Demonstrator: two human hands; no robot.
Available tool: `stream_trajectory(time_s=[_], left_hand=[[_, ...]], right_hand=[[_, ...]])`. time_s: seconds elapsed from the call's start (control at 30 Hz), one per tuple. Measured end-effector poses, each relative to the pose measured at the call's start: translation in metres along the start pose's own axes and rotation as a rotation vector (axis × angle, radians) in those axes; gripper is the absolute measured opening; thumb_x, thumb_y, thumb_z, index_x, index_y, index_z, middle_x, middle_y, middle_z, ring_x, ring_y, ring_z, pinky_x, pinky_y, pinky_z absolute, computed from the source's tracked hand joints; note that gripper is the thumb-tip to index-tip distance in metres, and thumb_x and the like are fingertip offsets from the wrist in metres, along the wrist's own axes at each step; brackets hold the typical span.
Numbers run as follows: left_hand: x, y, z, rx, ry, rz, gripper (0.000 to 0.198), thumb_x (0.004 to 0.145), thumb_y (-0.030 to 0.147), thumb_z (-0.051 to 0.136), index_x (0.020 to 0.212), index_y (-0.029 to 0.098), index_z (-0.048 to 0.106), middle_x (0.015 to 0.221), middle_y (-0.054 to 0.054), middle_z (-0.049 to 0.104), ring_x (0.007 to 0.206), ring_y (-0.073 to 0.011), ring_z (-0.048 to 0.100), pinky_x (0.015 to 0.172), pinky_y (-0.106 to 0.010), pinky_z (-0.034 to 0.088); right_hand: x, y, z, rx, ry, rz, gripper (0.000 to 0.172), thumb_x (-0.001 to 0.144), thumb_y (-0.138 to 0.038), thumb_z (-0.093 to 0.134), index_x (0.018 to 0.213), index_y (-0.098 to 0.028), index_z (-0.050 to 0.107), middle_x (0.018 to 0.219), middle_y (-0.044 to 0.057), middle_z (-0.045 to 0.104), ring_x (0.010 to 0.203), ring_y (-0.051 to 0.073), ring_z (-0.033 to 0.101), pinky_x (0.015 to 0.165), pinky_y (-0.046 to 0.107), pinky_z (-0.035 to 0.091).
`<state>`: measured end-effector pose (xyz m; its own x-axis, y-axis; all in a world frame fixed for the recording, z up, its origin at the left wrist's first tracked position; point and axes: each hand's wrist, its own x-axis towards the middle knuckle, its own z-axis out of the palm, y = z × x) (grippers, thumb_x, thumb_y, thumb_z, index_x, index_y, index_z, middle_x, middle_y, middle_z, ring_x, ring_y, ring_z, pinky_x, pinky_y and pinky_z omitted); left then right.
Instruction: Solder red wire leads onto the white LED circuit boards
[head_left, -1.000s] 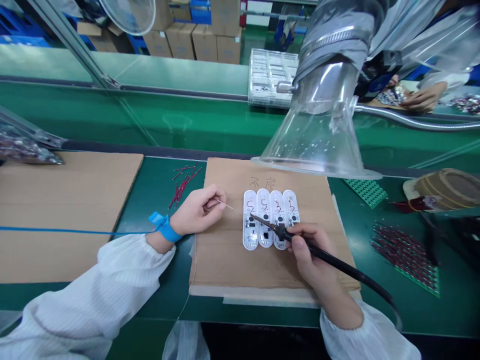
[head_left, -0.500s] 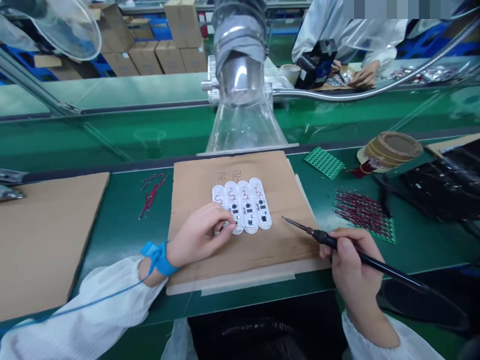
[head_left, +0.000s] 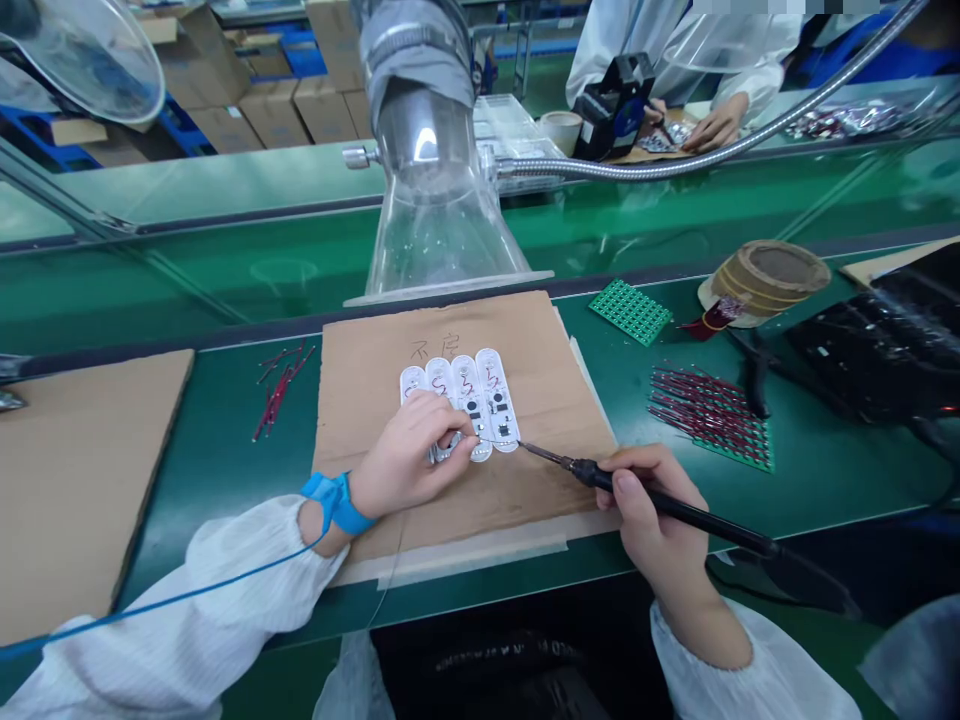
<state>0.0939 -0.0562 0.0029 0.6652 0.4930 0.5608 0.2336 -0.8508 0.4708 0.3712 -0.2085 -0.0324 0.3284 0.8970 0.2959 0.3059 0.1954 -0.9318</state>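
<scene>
Several white elongated circuit boards (head_left: 461, 400) lie side by side on a brown cardboard sheet (head_left: 555, 400), each with a thin red wire on it. My left hand (head_left: 412, 455) rests over their lower ends and pinches a thin solder wire (head_left: 499, 441). The hand hides part of the leftmost boards. My right hand (head_left: 649, 500) is shut around a black soldering iron (head_left: 660, 503), whose fine metal tip (head_left: 529, 449) is at the lower right edge of the boards, close to the end of the wire.
Red-wired parts (head_left: 277, 390) lie on the green bench left of the cardboard. A green panel (head_left: 630, 312), a red-wired panel (head_left: 709, 415), cutters (head_left: 754, 370) and a brown roll (head_left: 765, 280) lie right. A clear fume hood (head_left: 435, 230) hangs above. A co-worker's hand (head_left: 716, 127) works beyond.
The soldering iron has swung left from the cardboard to the edge of the boards, its tip now beside the wire. My left hand stays over the boards' lower ends. The view has shifted slightly.
</scene>
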Motion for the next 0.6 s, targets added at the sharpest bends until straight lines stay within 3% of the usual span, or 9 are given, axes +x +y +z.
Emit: stream_trajectory(time_s=[0.43,0.6], left_hand=[[0.0005,-0.0008,0.0012,-0.009,-0.014,-0.014,0.012,0.108,0.013,0.063,0.103,0.023,0.061,0.078,0.004,0.054,0.073,-0.0159,0.055,0.077,-0.034,0.045],[0.0007,-0.0015,0.0010,-0.007,-0.015,-0.024,0.012,0.109,0.014,0.063,0.102,0.023,0.061,0.077,0.004,0.055,0.073,-0.0166,0.056,0.076,-0.034,0.046]], right_hand=[[0.0009,-0.0049,0.0020,0.000,0.023,-0.018,0.013,0.113,-0.035,0.069,0.105,-0.026,0.074,0.074,-0.003,0.070,0.059,0.014,0.066,0.055,0.025,0.053],[0.0034,-0.0074,0.0023,-0.047,-0.036,-0.016,0.012,0.112,-0.035,0.071,0.105,-0.026,0.075,0.073,-0.003,0.070,0.058,0.014,0.067,0.054,0.025,0.053]])
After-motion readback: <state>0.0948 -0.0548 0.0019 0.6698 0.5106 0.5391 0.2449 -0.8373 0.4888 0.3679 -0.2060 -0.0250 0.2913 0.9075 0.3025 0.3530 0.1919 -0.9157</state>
